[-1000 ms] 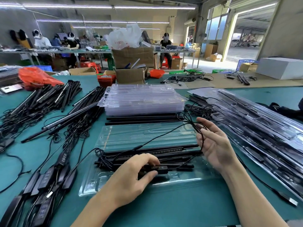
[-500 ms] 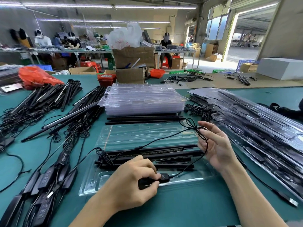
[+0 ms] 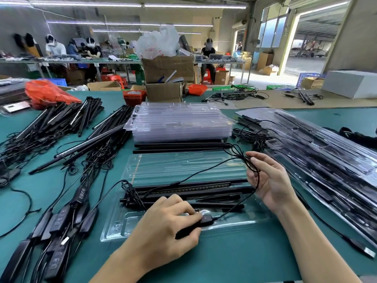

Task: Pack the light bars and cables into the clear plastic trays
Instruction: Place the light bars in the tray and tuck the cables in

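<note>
Thin black cable [image 3: 206, 172] over glossy tray [image 3: 183, 166]

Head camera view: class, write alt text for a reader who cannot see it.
A left hand presses a black inline controller into a clear plastic tray holding black light bars, while the right hand pinches its thin black cable looped above the green table.

Green table [image 3: 234, 260] bears an open clear tray [image 3: 183, 170], stacked empty trays [image 3: 179, 123], loose light bars [image 3: 61, 119]
</note>
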A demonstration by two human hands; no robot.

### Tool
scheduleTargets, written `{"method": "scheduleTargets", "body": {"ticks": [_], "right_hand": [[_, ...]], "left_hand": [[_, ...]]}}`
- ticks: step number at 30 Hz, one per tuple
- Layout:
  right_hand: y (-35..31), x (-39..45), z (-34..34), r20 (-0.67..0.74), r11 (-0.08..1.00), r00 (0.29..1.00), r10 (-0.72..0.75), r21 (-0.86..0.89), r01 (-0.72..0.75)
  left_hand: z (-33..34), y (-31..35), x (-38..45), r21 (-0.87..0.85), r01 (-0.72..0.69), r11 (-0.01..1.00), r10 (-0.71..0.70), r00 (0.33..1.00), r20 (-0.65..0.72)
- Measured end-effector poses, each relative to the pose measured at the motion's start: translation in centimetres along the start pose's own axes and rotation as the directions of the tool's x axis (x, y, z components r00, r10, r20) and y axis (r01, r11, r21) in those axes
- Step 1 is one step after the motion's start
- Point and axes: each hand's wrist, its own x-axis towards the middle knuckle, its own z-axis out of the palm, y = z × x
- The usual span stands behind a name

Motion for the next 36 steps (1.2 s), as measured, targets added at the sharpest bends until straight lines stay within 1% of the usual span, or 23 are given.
{"method": "scheduleTargets", "body": {"ticks": [3,7,8,10,12,13,14,15,17,19,21,23,25,29,32,34,36], "right_hand": [[0.0,-0.1,0.1,0.02,1.0,1.0,0.008,0.002,-0.008],[0.1,-0.2,0.2,0.04,0.999,0.999,0.026,-0.034,-0.025],[0.1,-0.2,0.2,0.053,0.999,0.998,0.027,-0.046,-0.025],[0.1,-0.3,0.3,0.083,0.997,0.996,0.024,-0.069,-0.019],[0.1,-0.4,0.4,0.118,0.995,0.992,0.034,-0.095,-0.023],[0.1,-0.4,0.4,0.14,0.994,0.989,0.05,-0.099,-0.037],[0.1,-0.5,0.5,0.164,0.994,0.984,0.07,-0.099,-0.054],[0.2,-0.5,0.6,0.193,0.992,0.977,0.087,-0.104,-0.068],[0.4,-0.6,0.8,0.256,0.99,0.961,0.102,-0.122,-0.072],[0.6,-0.7,1.0,0.293,0.986,0.949,0.12,-0.144,-0.081],[0.7,-0.8,1.0,0.3,0.981,0.945,0.133,-0.173,-0.083],[0.7,-0.7,1.1,0.311,0.976,0.94,0.139,-0.205,-0.077],[0.7,-0.7,1.1,0.325,0.973,0.935,0.142,-0.218,-0.072],[0.9,-0.6,1.0,0.341,0.975,0.929,0.142,-0.208,-0.073],[1.1,-0.5,0.9,0.355,0.973,0.925,0.134,-0.224,-0.055],[1.1,-0.5,0.8,0.373,0.967,0.918,0.138,-0.253,-0.043],[1.2,-0.5,0.6,0.384,0.96,0.912,0.142,-0.277,-0.033]], "left_hand": [[-0.2,0.1,0.5,-0.001,0.012,1.0,-0.012,1.0,0.024],[-0.3,0.0,2.3,-0.08,0.12,0.989,-0.114,0.99,0.081],[-0.2,0.0,2.8,-0.101,0.138,0.985,-0.134,0.99,0.047],[0.1,0.1,4.1,-0.164,0.183,0.969,-0.201,0.975,-0.098],[0.7,0.1,5.5,-0.259,0.233,0.937,-0.298,0.921,-0.251],[0.9,0.1,6.1,-0.325,0.254,0.911,-0.352,0.89,-0.289],[1.1,0.0,6.8,-0.396,0.267,0.879,-0.398,0.869,-0.295],[1.2,-0.1,7.3,-0.454,0.272,0.848,-0.427,0.859,-0.283],[1.4,-0.1,8.0,-0.519,0.256,0.816,-0.428,0.87,-0.245],[1.6,0.1,8.0,-0.549,0.216,0.807,-0.386,0.897,-0.216],[1.9,0.4,7.6,-0.575,0.148,0.805,-0.313,0.928,-0.199],[2.2,0.7,7.3,-0.59,0.098,0.802,-0.259,0.946,-0.195],[2.2,0.9,7.3,-0.633,0.101,0.767,-0.276,0.943,-0.185],[2.1,1.2,7.2,-0.743,0.109,0.66,-0.345,0.923,-0.172],[2.1,0.8,7.0,-0.79,0.155,0.593,-0.378,0.92,-0.103],[1.9,0.5,6.8,-0.795,0.189,0.576,-0.372,0.927,-0.049],[1.7,0.3,6.8,-0.827,0.194,0.528,-0.36,0.933,-0.01]]}}
